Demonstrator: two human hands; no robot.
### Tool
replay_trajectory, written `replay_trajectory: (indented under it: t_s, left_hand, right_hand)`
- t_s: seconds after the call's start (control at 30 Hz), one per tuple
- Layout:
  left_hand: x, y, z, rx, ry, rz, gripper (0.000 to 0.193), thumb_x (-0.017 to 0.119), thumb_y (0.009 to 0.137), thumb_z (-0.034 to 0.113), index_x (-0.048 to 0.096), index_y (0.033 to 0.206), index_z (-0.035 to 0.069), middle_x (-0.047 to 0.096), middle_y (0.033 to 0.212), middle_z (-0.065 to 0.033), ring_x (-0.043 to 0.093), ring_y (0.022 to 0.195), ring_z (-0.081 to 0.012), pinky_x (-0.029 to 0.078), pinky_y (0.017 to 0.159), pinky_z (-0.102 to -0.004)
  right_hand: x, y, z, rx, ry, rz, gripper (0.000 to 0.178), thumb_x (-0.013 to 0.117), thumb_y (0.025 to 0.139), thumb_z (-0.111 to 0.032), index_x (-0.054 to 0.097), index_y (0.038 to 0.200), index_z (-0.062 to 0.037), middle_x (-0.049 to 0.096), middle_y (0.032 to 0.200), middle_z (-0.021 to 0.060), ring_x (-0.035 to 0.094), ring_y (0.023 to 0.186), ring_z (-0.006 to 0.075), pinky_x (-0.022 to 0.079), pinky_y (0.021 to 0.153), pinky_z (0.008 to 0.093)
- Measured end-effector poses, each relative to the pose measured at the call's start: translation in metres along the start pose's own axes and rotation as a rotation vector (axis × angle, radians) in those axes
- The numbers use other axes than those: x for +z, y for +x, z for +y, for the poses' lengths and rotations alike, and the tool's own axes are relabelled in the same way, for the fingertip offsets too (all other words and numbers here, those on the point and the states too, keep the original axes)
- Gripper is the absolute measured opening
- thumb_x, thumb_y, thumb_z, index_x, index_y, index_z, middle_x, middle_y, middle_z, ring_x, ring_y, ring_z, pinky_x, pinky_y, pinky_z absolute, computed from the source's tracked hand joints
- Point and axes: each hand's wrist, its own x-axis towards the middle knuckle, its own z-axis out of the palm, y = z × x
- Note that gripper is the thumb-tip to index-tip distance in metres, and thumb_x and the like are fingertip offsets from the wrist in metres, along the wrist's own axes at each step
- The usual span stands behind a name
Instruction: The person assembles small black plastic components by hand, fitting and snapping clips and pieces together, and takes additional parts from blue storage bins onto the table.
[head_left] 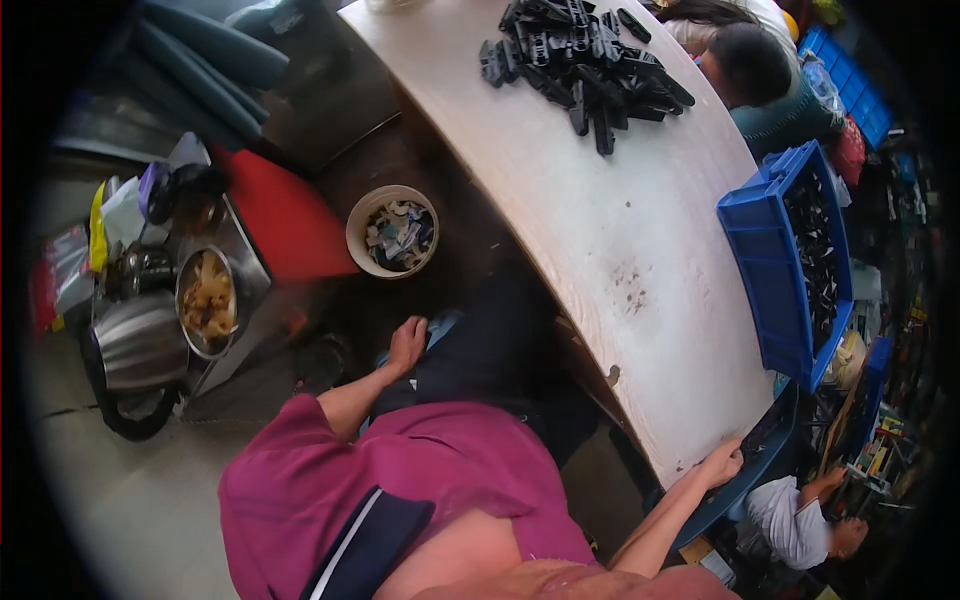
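The right hand (722, 463), bare and half curled, is placed at the near right corner of the long, pale, worn tabletop (680, 330). Just beside its fingers, on the outer side, a deep dark-blue plastic tub (752, 482) is seen, its long side slanted from lower left to upper right along the table's end. Whether the tub's rim or a small part is gripped cannot be told, since the fingertips are hidden.

The left hand (405, 345) is set well apart from the tub, low by the dark-trousered leg (470, 350); its fingers are bent downward out of sight, so whether anything is held there cannot be told. The tub is thus lain nearer to the right hand.

Beyond the tub, a tall-sided bright-blue plastic crate (762, 270) is filled with small black pieces (815, 250), its long axis pointed away from the body. At the table's far end, glossy black elongated plastic parts (585, 70) are heaped, well out from both hands. No brand, label or writing can be read.
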Motion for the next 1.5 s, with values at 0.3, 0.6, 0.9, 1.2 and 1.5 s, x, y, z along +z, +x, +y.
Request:
replay_trajectory:
  t_s: [0.3, 0.6, 0.9, 1.2, 1.5]
  left_hand:
    - [-0.067, -0.030, 0.244, 0.243, -0.619, -0.074, 0.022, 0.056, 0.099, 0.021, 0.060, 0.099, -0.001, 0.060, 0.070, -0.0089, 0.055, 0.060, -0.0108, 0.046, 0.056, -0.0286]
    - [-0.046, -0.040, 0.381, 0.543, -0.649, -0.381, 0.025, 0.042, 0.100, 0.016, 0.058, 0.106, -0.001, 0.054, 0.064, -0.0036, 0.047, 0.049, -0.0091, 0.039, 0.044, -0.0260]
    - [0.014, -0.059, 0.406, 0.672, -0.536, -0.502, 0.031, 0.041, 0.101, 0.020, 0.058, 0.117, 0.000, 0.056, 0.062, -0.0032, 0.051, 0.051, -0.0092, 0.043, 0.046, -0.0264]
    - [0.029, -0.066, 0.412, 0.591, -0.682, -0.638, 0.035, 0.038, 0.096, 0.014, 0.056, 0.114, -0.010, 0.060, 0.061, -0.0095, 0.058, 0.048, -0.0135, 0.047, 0.043, -0.0263]
    - [-0.021, 0.046, 0.440, 0.951, 0.005, 0.222, 0.033, 0.067, 0.089, 0.031, 0.061, 0.118, 0.016, 0.068, 0.069, -0.0100, 0.069, 0.063, -0.0265, 0.054, 0.060, -0.0410]
  right_hand:
    - [-0.004, -0.005, 0.006, -0.076, 0.226, 0.150, 0.053, 0.061, 0.084, -0.046, 0.070, 0.107, 0.0007, 0.069, 0.108, 0.0179, 0.064, 0.097, 0.0333, 0.048, 0.089, 0.0392]
    - [-0.025, -0.056, -0.066, 0.014, 1.091, -0.332, 0.037, 0.066, 0.090, -0.027, 0.061, 0.114, 0.0007, 0.068, 0.094, 0.0172, 0.067, 0.087, 0.0215, 0.050, 0.084, 0.0380]
    - [-0.021, -0.162, -0.158, -0.256, 1.143, -0.990, 0.040, 0.071, 0.090, -0.030, 0.061, 0.109, 0.0038, 0.062, 0.062, 0.0054, 0.060, 0.058, 0.0138, 0.051, 0.063, 0.0287]
    - [-0.021, -0.175, -0.164, -0.375, 1.082, -1.009, 0.038, 0.063, 0.096, -0.038, 0.057, 0.080, -0.0039, 0.055, 0.064, 0.0020, 0.050, 0.053, 0.0085, 0.041, 0.048, 0.0253]
    - [-0.006, -0.174, -0.152, -0.292, 1.144, -0.842, 0.039, 0.046, 0.102, -0.036, 0.056, 0.085, -0.0017, 0.042, 0.051, -0.0014, 0.041, 0.042, 0.0086, 0.053, 0.060, 0.0317]
